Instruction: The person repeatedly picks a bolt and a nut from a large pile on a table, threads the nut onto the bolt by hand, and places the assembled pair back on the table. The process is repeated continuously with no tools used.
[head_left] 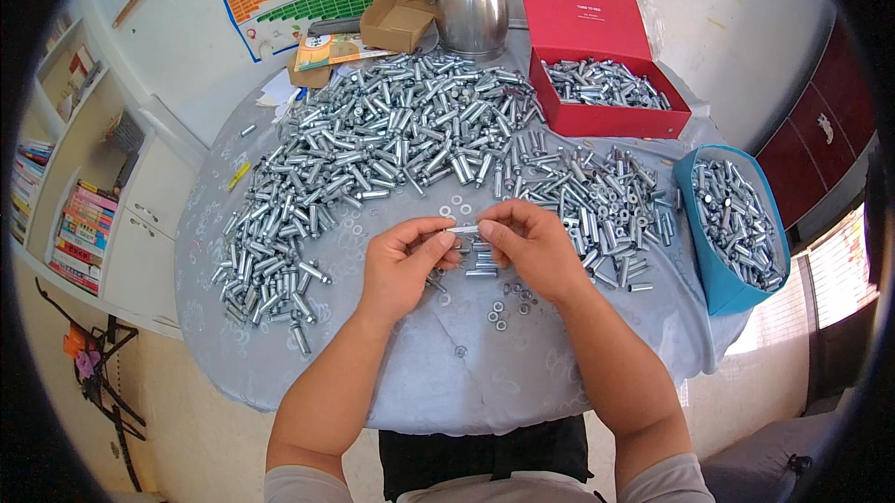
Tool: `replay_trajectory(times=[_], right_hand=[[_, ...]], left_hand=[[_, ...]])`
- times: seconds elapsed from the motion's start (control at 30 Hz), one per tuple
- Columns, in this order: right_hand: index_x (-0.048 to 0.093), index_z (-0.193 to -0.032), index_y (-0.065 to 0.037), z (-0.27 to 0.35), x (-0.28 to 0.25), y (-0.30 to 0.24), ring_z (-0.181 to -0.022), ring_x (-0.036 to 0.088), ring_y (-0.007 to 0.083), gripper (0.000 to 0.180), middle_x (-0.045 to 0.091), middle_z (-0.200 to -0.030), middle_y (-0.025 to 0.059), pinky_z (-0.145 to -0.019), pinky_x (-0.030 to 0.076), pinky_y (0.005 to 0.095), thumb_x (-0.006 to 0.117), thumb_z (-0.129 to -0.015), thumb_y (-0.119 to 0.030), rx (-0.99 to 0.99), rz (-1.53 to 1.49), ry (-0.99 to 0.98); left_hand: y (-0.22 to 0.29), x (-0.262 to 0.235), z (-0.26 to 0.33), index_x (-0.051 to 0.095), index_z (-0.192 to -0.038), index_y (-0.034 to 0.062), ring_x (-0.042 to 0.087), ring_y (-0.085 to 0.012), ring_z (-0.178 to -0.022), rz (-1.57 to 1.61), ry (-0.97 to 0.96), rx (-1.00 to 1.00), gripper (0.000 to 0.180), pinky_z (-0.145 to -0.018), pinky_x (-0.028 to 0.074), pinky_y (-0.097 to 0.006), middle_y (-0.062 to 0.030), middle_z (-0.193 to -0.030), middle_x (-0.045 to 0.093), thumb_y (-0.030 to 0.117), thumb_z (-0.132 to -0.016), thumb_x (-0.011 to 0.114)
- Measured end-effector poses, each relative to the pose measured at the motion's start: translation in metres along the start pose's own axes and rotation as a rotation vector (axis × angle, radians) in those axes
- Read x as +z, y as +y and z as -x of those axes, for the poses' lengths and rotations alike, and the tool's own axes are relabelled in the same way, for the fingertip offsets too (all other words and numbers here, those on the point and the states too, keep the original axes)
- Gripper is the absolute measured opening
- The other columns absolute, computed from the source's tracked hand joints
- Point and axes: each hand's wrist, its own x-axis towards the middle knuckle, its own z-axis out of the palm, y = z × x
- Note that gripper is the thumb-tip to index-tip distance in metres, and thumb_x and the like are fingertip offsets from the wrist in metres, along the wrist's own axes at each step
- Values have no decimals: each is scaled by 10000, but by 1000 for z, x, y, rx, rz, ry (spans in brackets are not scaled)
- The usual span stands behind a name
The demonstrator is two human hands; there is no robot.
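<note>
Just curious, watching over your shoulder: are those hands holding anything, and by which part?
Yes: a small silvery metal sleeve, held level, the left hand pinching its left end and the right hand its right end.

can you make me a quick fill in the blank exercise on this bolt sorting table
1. Both hands hold one small metal ____ between them.
2. The box at the back right, partly filled with bolts, is ____ in colour.
3. The blue bin of bolts stands at the table's ____ edge.
4. The steel pot at the back has its lid ____.

Missing words: bolt; red; right; on
</note>
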Motion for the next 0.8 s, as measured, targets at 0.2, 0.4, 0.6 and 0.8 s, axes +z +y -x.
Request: replay_trajectory(times=[0.2,0.4,0.6,0.8], right_hand=[[646,-1055,-9,-1,0,-3,-665,545,64,190,630,-807,11,-585,446,208,666,-895,-109,46,-17,-9],[645,-1026,-2,0,3,-8,-630,537,65,166,626,-776,11,-568,443,214,652,-908,-119,56,-18,-2],[635,-1045,1,0,6,-1,-638,539,75,175,612,-773,11,-577,446,225,634,-921,-123,-55,-80,32],[631,-1080,-3,-4,0,5,-658,546,72,194,621,-838,27,-571,450,221,641,-910,-96,13,-36,-37]], left_hand=[[-1,-3,-1,645,-1114,-22,669,-150,-780,29,-11,-8,214,-688,565,-271,-106,-942,693,84,-931,613],[-2,-5,-1,644,-1112,-21,669,-153,-774,45,-3,-10,213,-685,568,-274,-110,-941,695,87,-931,613],[-1,-3,-2,645,-1110,-19,670,-152,-768,64,-7,-22,209,-681,569,-273,-110,-938,696,86,-932,612],[-1,-3,-2,643,-1111,-16,670,-151,-754,61,9,-35,210,-665,567,-270,-109,-938,697,93,-934,610]])
